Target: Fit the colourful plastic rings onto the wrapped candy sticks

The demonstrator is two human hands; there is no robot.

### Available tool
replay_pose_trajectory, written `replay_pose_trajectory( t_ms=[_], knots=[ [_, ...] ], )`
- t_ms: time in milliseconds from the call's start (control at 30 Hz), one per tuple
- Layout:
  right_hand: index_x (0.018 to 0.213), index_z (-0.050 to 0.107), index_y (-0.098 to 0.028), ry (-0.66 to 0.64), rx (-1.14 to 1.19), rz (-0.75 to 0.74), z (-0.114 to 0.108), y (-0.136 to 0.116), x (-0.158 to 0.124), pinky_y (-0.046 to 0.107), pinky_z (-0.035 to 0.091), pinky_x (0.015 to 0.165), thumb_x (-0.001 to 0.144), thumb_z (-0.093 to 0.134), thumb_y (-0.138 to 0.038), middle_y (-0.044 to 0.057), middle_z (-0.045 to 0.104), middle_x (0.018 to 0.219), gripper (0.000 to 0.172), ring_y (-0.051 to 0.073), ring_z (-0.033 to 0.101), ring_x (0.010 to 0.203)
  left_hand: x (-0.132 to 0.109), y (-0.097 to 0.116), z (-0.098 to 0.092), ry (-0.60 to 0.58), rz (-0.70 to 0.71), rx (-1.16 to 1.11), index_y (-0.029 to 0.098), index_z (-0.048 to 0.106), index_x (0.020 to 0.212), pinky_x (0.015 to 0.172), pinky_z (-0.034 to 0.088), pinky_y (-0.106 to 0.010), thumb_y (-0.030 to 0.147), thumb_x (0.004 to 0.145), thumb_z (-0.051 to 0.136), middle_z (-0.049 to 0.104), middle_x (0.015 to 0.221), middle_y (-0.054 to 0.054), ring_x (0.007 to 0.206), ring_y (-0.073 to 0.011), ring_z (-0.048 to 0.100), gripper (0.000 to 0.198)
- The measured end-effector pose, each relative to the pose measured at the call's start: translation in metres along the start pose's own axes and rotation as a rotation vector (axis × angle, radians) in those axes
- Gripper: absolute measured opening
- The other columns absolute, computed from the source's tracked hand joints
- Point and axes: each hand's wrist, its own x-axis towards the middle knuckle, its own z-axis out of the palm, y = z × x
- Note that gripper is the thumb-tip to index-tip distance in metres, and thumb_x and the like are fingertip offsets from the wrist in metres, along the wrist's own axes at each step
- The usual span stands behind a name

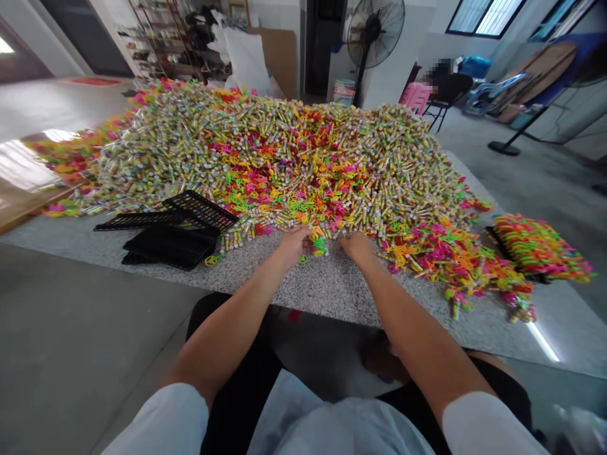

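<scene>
A wide heap of small tubes [265,126] with bright plastic tops in pink, orange, yellow and green covers the granite-patterned table [327,297]. At its front edge my left hand [294,246] has its fingers closed around a few yellow-and-green-topped tubes [319,245]. My right hand [358,245] is a short way to the right, fingers curled together at the edge of the heap. Whatever it may hold is hidden. Loose colourful tops [436,249] and tubes lie to the right of that hand.
Black mesh trays [173,246] are stacked at the left. Another tray carries neat rows of topped tubes [543,246] at the far right. Beyond the table stand a fan [374,28], a pink stool [415,96], a black chair [448,91] and shelves [164,38].
</scene>
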Motion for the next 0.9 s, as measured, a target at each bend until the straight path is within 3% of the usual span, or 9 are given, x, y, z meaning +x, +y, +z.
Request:
replay_pose_trajectory(
  t_ms=[67,133,200,267,400,567,633,767,900],
  knots=[
    [0.104,0.07,-0.014,0.058,0.202,-0.005,0.001,0.001,-0.01,0.036,0.055,0.082,0.093,0.05,-0.042,0.018,0.075,0.102,0.036,0.03,0.072,0.102,0.0,-0.004,0.003,-0.043,0.015,0.067,0.02,0.055,0.088,0.053,0.047,-0.023,0.031,0.071,0.076,0.063,0.069,0.004,0.054,-0.0108,0.058,0.029],
    [0.099,0.066,-0.018,0.045,0.615,-0.082,0.003,0.001,-0.023,0.032,0.056,0.072,0.091,0.053,-0.047,0.011,0.074,0.096,0.033,0.025,0.071,0.093,-0.002,-0.007,0.005,-0.114,0.06,0.162,0.019,0.06,0.09,0.051,0.042,-0.021,0.033,0.074,0.075,0.061,0.067,0.004,0.053,-0.0094,0.055,0.026],
    [0.093,0.063,-0.021,-0.043,1.045,-0.186,0.005,-0.001,-0.035,0.03,0.057,0.065,0.084,0.062,-0.051,0.005,0.07,0.093,0.032,0.022,0.069,0.087,-0.004,-0.009,0.008,-0.183,0.111,0.242,0.017,0.065,0.097,0.057,0.043,-0.021,0.034,0.078,0.075,0.065,0.074,0.002,0.061,-0.0096,0.058,0.028],
    [0.09,0.061,-0.022,-0.11,1.255,-0.23,0.006,-0.004,-0.044,0.028,0.056,0.062,0.078,0.07,-0.052,0.002,0.067,0.09,0.034,0.019,0.066,0.082,-0.007,-0.009,0.01,-0.241,0.159,0.296,0.016,0.067,0.106,0.068,0.047,-0.022,0.035,0.079,0.077,0.07,0.088,-0.002,0.074,-0.0111,0.063,0.034],
    [0.089,0.059,-0.022,0.032,1.284,-0.159,0.008,-0.006,-0.05,0.029,0.055,0.059,0.075,0.074,-0.048,-0.001,0.064,0.08,0.033,0.016,0.061,0.068,-0.012,-0.009,0.009,-0.344,0.131,0.333,0.016,0.064,0.12,0.081,0.049,-0.028,0.036,0.08,0.081,0.073,0.097,-0.006,0.087,-0.0148,0.067,0.048],
    [0.091,0.061,-0.02,0.333,1.075,-0.267,0.014,0.001,-0.052,0.032,0.054,0.07,0.079,0.074,-0.041,0.001,0.066,0.085,0.027,0.016,0.062,0.072,-0.012,-0.004,0.004,-0.373,0.03,0.352,0.014,0.064,0.124,0.081,0.05,-0.029,0.024,0.074,0.087,0.071,0.089,-0.005,0.083,-0.0144,0.067,0.055],
    [0.091,0.061,-0.021,0.302,1.109,-0.281,0.016,0.004,-0.053,0.032,0.054,0.072,0.078,0.076,-0.041,0.001,0.067,0.084,0.029,0.017,0.063,0.073,-0.012,0.001,0.0,-0.405,-0.01,0.333,0.014,0.064,0.125,0.079,0.05,-0.028,0.023,0.074,0.087,0.07,0.087,-0.004,0.082,-0.0135,0.066,0.057],
    [0.09,0.058,-0.022,0.098,1.374,-0.207,0.021,0.009,-0.057,0.035,0.057,0.071,0.077,0.078,-0.045,-0.002,0.065,0.076,0.034,0.017,0.064,0.068,-0.013,0.01,-0.006,-0.468,-0.075,0.194,0.018,0.065,0.126,0.072,0.05,-0.024,0.027,0.079,0.085,0.07,0.095,-0.005,0.081,-0.0118,0.066,0.052],
    [0.091,0.056,-0.022,0.131,1.296,-0.232,0.021,0.006,-0.065,0.032,0.054,0.066,0.079,0.076,-0.046,-0.002,0.065,0.075,0.034,0.016,0.063,0.064,-0.02,0.014,-0.003,-0.504,-0.153,0.082,0.02,0.065,0.125,0.065,0.05,-0.021,0.031,0.087,0.078,0.069,0.096,-0.005,0.073,-0.0092,0.064,0.041]
  ],
)
